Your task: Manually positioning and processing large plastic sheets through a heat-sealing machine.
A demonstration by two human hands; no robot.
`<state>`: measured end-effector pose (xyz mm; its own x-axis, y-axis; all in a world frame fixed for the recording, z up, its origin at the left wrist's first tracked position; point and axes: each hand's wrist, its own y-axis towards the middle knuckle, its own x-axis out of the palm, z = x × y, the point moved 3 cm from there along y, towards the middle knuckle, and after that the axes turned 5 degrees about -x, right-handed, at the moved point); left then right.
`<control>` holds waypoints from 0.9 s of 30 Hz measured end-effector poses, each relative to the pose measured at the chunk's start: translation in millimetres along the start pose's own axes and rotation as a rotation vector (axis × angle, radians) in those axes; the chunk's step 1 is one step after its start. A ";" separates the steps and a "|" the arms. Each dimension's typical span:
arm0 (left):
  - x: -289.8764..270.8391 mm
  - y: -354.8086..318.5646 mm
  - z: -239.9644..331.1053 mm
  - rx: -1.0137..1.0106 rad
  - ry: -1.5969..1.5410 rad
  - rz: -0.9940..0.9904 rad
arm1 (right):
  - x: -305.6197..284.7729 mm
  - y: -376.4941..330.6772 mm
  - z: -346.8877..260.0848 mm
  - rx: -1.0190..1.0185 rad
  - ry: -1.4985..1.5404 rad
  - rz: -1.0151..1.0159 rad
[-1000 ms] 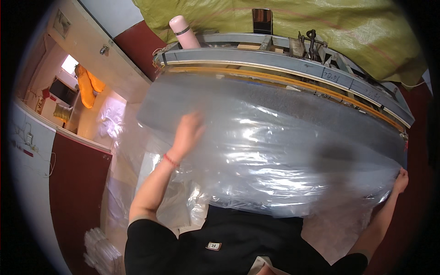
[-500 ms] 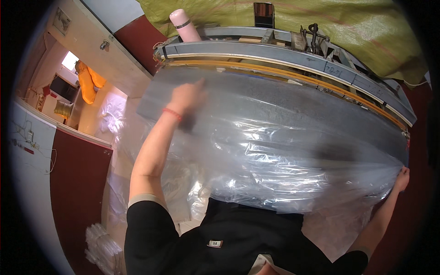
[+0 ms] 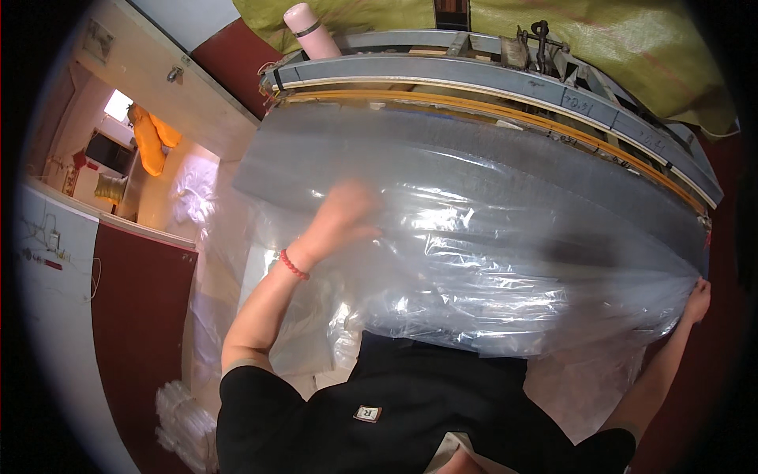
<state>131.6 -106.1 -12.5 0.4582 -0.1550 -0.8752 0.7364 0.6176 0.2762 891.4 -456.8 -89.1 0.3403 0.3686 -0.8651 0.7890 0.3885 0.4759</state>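
Observation:
A large clear plastic sheet (image 3: 474,261) spreads over a grey work surface (image 3: 316,130) and drapes off its near edge toward my body. My left hand (image 3: 347,212), with a red bracelet at the wrist, is over the left part of the sheet; motion blurs its fingers, and I cannot tell whether it touches the film. At the far right corner, my right hand (image 3: 698,300) pinches the edge of the sheet, and creases fan out from its fingers across the film.
Behind the surface runs a long grey metal bar (image 3: 474,75) with an orange strip (image 3: 442,99) below it. A pink bottle (image 3: 311,33) stands at its left end. Folded clear plastic (image 3: 185,426) lies at lower left. A door (image 3: 170,79) stands ajar.
My left hand has moved from the far left part of the sheet back toward my body and slightly right. My right hand keeps its pinch at the right corner.

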 end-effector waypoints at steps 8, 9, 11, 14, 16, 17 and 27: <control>-19.9 9.4 -21.4 -0.289 -0.344 0.093 | 0.7 2.1 -1.3 0.091 0.003 -0.058; -25.6 12.9 -21.8 -0.403 -0.501 0.138 | -0.1 0.7 -2.7 0.093 0.006 -0.056; -36.3 22.8 -10.4 -0.394 -0.540 0.171 | -1.7 -2.0 -4.5 0.091 -0.008 -0.020; -61.9 32.9 6.8 -0.195 -0.233 0.663 | 4.1 1.9 5.7 0.054 0.019 -0.014; -63.0 34.1 38.4 0.039 0.000 0.664 | 4.1 0.8 4.9 0.074 0.005 -0.021; -56.4 31.0 58.5 0.268 0.235 0.658 | 3.0 0.0 5.9 0.089 -0.007 -0.030; 11.0 -13.7 29.2 -0.126 0.219 -0.110 | 3.8 2.2 0.9 0.026 0.051 0.011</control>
<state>141.0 -138.7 -14.2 0.2504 -0.0640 -0.9660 0.7017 0.6995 0.1355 894.9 -455.3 -91.4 0.3230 0.4154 -0.8504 0.7985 0.3627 0.4804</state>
